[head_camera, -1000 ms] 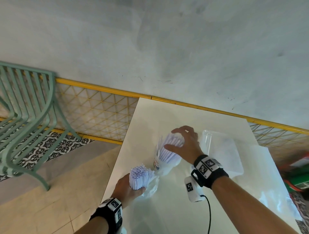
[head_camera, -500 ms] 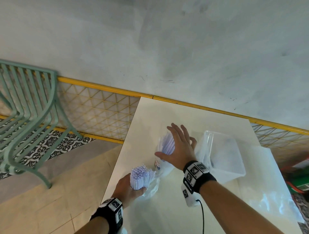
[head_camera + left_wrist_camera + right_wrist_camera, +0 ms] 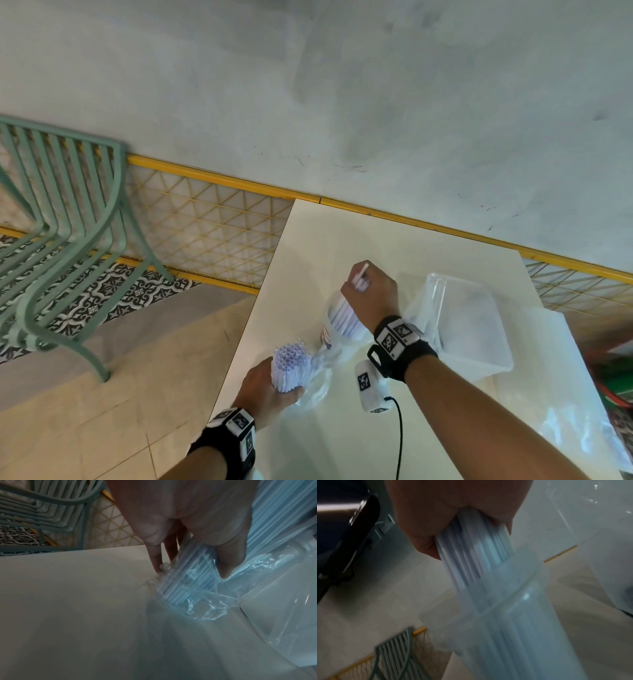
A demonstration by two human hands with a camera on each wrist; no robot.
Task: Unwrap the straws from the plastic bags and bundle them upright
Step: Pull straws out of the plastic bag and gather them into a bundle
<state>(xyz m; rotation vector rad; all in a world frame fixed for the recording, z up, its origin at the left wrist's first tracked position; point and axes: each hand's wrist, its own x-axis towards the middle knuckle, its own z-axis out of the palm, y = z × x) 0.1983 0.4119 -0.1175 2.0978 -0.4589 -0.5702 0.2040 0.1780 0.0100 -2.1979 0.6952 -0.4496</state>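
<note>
Leftmost on the white table [image 3: 308, 246], near its left edge, the left hand [image 3: 265, 390] wraps its fingers and thumb round a bundle of straws [image 3: 289, 363] that stands nearly upright, open ends facing up toward the head camera. In the left wrist view the fingers [image 3: 228, 555] curl about the straws' lower part, where a crumpled plastic bag [image 3: 202, 601] clings round their foot and rests on the table (so this bundle looks only partly unwrapped).

Just to the right and a little farther from the person stands a clear cup [image 3: 337, 323], tilted somewhat, with a second lot of straws [image 3: 346, 317] inside it. The right hand [image 3: 371, 291] comes down on them from above, fingers closed round their upper ends; a few tips [image 3: 359, 274] poke out past the knuckles. The right wrist view, blurred, shows these straws running from the closed palm straight down through the cup's rim [image 3: 530, 591].

So the long axes of both bundles run roughly vertical, side by side, the cup between the two hands and nearer the right one. The next move likely turns on that: the left bundle has to travel rightward and away, staying upright, to join the cup.

Farther right sit a clear plastic box [image 3: 472, 329] and a loose sheet of plastic [image 3: 555, 394], apart from both hands.
</note>
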